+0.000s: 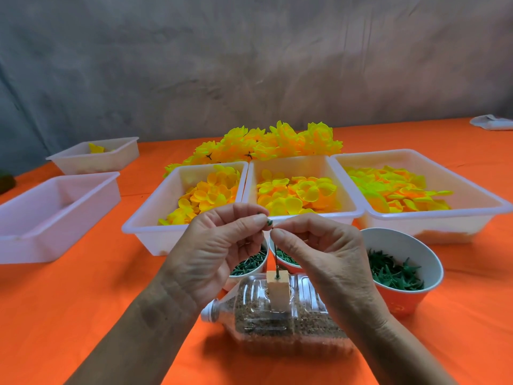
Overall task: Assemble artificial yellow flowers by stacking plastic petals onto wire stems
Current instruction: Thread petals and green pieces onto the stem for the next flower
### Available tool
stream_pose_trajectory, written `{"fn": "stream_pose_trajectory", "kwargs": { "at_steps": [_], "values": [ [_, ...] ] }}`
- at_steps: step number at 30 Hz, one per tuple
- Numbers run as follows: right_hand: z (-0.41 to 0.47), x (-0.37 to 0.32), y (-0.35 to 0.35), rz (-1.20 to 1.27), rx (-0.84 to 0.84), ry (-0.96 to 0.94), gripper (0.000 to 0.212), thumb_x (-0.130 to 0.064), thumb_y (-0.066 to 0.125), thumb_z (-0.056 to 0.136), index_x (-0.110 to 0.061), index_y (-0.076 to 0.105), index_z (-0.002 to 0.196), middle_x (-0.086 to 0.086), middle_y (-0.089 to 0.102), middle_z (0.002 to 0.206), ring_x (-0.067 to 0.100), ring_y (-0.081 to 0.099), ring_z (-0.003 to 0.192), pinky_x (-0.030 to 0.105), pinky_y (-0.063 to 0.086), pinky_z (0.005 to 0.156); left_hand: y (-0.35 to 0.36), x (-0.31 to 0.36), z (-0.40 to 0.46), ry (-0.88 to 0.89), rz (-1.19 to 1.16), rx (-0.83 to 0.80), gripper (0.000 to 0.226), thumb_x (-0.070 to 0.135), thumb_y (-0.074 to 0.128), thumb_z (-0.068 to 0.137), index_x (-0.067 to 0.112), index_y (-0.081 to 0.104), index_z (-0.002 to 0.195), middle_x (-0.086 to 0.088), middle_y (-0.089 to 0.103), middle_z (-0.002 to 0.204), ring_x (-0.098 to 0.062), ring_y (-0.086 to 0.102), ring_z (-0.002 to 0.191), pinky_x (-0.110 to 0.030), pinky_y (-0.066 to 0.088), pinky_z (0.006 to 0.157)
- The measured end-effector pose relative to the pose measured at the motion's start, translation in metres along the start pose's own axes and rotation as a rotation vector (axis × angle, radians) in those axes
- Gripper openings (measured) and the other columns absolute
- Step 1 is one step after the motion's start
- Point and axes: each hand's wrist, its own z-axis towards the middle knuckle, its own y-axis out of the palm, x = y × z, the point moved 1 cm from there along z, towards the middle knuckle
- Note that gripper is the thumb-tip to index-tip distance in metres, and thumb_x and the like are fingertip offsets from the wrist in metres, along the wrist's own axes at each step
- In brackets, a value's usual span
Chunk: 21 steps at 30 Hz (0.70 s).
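Note:
A thin wire stem stands upright in a small wooden block set on a sand-filled plastic bottle lying on its side. My left hand pinches a small green piece at the wire's top. My right hand pinches the wire tip just beside it. Three white trays hold yellow petals: left, middle and right. Finished yellow flowers lie heaped behind the trays.
An orange cloth covers the table. Three paper cups hold green parts: left, middle, right. Two white trays stand at the left. A white cloth lies far right. A grey wall is behind.

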Motion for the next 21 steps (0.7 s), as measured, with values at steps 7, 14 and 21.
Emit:
{"fn": "stream_pose_trajectory", "kwargs": {
  "at_steps": [7,14,21],
  "values": [
    [-0.002,-0.002,0.001,-0.012,0.004,0.008,0.005,-0.005,0.072,0.076,-0.008,0.073,0.080,0.019,0.069,0.073,0.040,0.064,0.070,0.036,0.055,0.062,0.001,0.001,-0.006,0.074,0.075,0.025,0.021,0.019,0.076,0.046,0.011,0.075,0.066,-0.004,0.067,0.062,-0.008,0.059,0.052,-0.016,0.050,0.052],
    [-0.002,-0.002,0.001,-0.009,-0.004,0.021,0.006,-0.003,0.071,0.077,-0.002,0.072,0.083,0.020,0.070,0.075,0.039,0.065,0.073,0.039,0.056,0.064,0.003,0.004,-0.010,0.163,0.180,0.037,0.017,0.022,0.074,0.051,0.014,0.075,0.066,-0.001,0.066,0.061,-0.007,0.057,0.053,-0.016,0.050,0.056],
    [-0.001,-0.002,0.000,0.015,-0.032,0.023,0.005,-0.002,0.070,0.078,-0.002,0.072,0.083,0.015,0.072,0.075,0.022,0.068,0.068,0.026,0.056,0.060,0.006,0.012,-0.015,0.305,0.399,0.015,0.005,0.015,0.073,0.064,0.014,0.072,0.069,0.000,0.067,0.063,-0.008,0.058,0.058,-0.016,0.049,0.059]
  ]
}}
